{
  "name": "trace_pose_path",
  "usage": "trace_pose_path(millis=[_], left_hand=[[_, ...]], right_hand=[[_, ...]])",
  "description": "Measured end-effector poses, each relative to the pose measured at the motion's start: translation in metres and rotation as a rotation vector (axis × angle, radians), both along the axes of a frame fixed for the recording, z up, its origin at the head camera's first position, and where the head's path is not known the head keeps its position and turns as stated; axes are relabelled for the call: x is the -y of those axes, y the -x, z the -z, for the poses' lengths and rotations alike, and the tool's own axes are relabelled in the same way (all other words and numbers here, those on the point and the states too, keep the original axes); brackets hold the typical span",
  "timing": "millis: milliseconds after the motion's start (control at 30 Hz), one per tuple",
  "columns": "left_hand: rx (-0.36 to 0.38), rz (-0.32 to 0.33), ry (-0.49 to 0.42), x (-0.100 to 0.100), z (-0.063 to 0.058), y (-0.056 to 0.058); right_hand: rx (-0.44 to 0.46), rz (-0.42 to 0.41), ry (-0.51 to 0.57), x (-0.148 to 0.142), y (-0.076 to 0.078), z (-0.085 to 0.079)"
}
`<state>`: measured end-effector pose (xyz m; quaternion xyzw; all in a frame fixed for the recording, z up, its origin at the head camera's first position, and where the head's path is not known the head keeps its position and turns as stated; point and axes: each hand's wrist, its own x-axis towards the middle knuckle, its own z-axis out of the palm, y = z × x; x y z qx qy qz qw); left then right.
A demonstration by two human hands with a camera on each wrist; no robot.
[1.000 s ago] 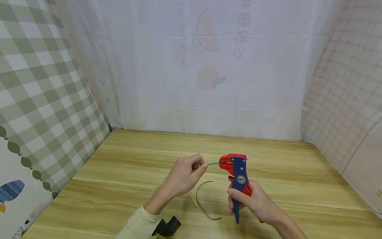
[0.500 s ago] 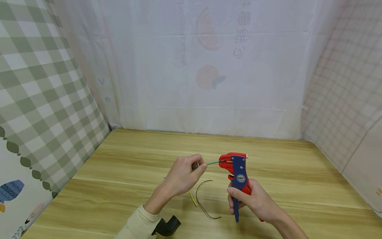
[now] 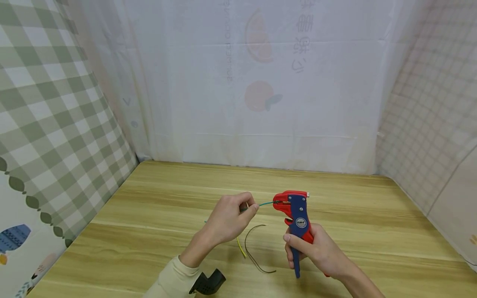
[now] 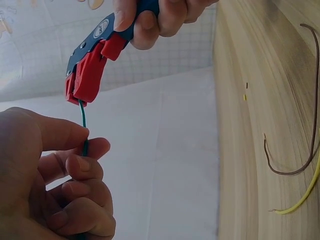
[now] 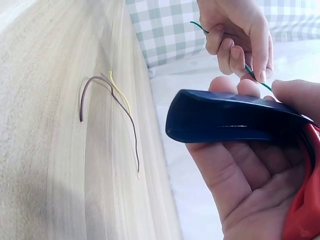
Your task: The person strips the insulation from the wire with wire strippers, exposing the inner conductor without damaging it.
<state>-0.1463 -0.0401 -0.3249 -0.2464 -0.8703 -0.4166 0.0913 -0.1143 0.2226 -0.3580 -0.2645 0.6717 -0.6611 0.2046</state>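
Note:
My left hand [image 3: 231,217] pinches a green wire [image 4: 83,116] between thumb and forefinger, and the wire's tail shows beyond the hand in the right wrist view. The wire's front end runs into the red jaws of a wire stripper [image 3: 299,211] with a blue body, so its tip is hidden there. Gripped in my right hand [image 3: 324,252], the stripper stands upright above the table, its handles within the palm and fingers. In the right wrist view the blue handle [image 5: 220,116] lies across the fingers.
On the wooden table [image 3: 167,186] lie a curved brown wire [image 4: 316,100] and a yellow wire [image 3: 242,249], below and between the hands. Tiny brown and yellow bits [image 4: 244,97] lie near them. A white sheet [image 3: 208,103] hangs behind, with checked cloth [image 3: 67,107] at the left.

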Motion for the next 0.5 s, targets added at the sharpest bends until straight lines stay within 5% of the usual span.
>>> trace_pose_path(millis=[500], left_hand=[[-0.010,-0.012,0.012,0.001,0.000,0.000]], right_hand=[[0.026,0.214,-0.131,0.013,-0.007,0.003]])
